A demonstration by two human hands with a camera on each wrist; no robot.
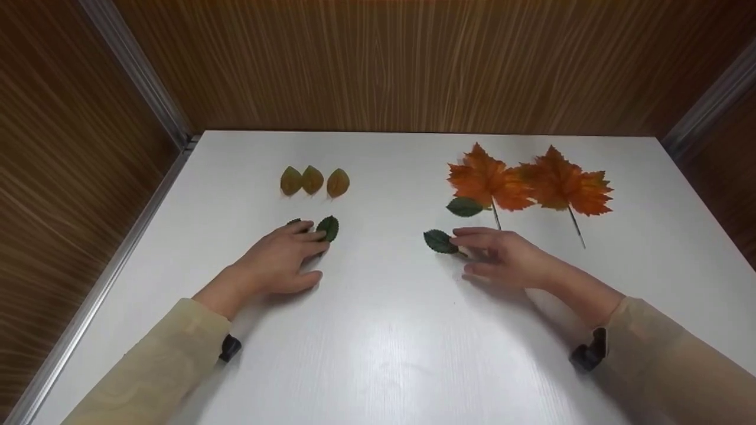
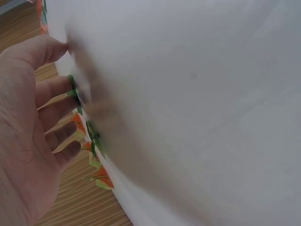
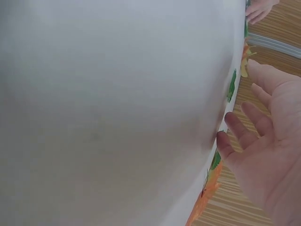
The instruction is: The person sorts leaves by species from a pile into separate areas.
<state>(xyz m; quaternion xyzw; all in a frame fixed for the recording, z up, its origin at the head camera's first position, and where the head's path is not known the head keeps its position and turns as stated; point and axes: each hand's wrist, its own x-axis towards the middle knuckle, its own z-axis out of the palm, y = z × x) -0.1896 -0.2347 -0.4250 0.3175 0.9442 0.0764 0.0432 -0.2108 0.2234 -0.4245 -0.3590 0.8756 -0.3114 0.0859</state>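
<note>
At the left, my left hand (image 1: pixel 277 260) lies palm down with spread fingers over two dark green leaves. Its fingers touch the nearer-to-centre green leaf (image 1: pixel 330 226); the other, a small green tip (image 1: pixel 294 222), is mostly hidden beneath the hand. In the left wrist view this hand's fingers (image 2: pixel 55 88) are only loosely bent, a leaf at their tips. My right hand (image 1: pixel 514 257) hovers low with relaxed, parted fingers beside a third green leaf (image 1: pixel 438 241). Its fingertips reach that leaf's stem end; contact is unclear. In the right wrist view a green leaf (image 3: pixel 232 86) lies apart from the fingers.
Three yellow-brown leaves (image 1: pixel 312 180) form a row at the back left. At the back right, two orange maple leaves (image 1: pixel 487 177) with dark stems overlap, a green leaf (image 1: pixel 465 206) touching them. Wood-grain panels (image 1: pixel 384 65) border the white table (image 1: pixel 378 307).
</note>
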